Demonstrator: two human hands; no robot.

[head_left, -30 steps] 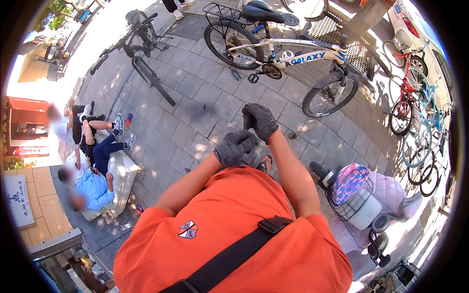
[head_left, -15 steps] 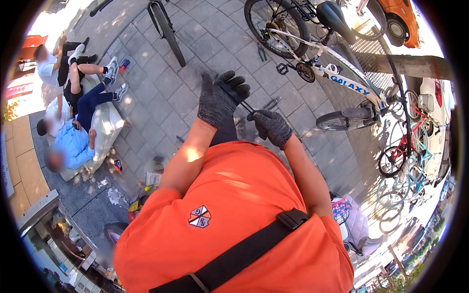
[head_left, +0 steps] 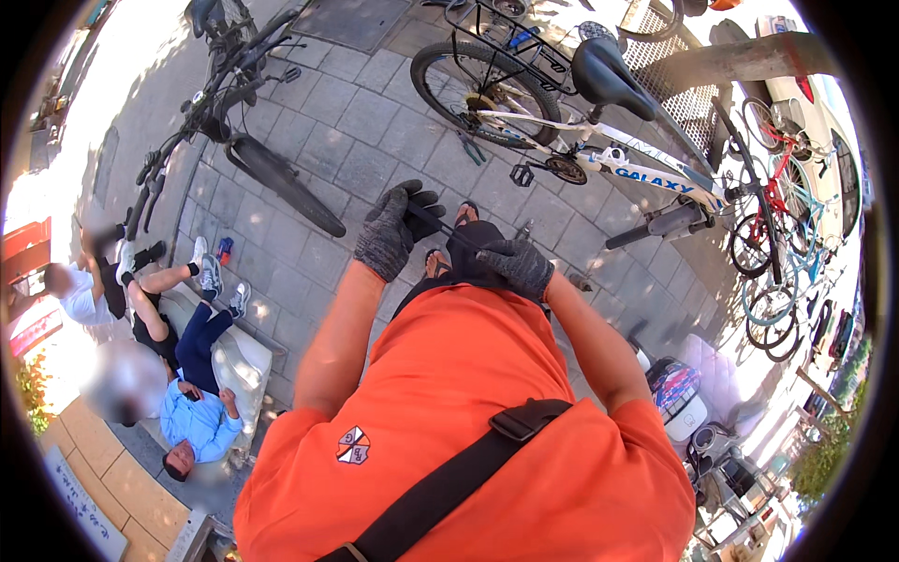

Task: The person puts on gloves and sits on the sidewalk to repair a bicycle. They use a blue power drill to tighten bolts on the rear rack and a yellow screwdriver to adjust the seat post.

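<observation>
My left hand (head_left: 384, 234), in a dark grey knit glove, is closed on a thin black strip (head_left: 440, 227) stretching diagonally in front of my waist. My right hand (head_left: 520, 265), in a matching glove, has its fingers curled on the lower right end of the same strip. Beneath it are my sandalled foot (head_left: 436, 265) and dark trousers. Green-handled pliers (head_left: 471, 148) lie on the grey pavement beside the rear wheel of a white bicycle (head_left: 637, 173).
A dark bicycle (head_left: 234, 94) stands upper left. At left, several people (head_left: 197, 417) sit around a beige seat (head_left: 248, 361). A grate (head_left: 674, 84), tree trunk (head_left: 749, 61) and parked bicycles (head_left: 777, 244) are at right, with a scooter's pink quilted cover (head_left: 702, 361) lower right.
My hands started close together a second ago; now they are apart, with the black strip stretched between them. The view turned, then swung partly back. My feet now show below my hands.
</observation>
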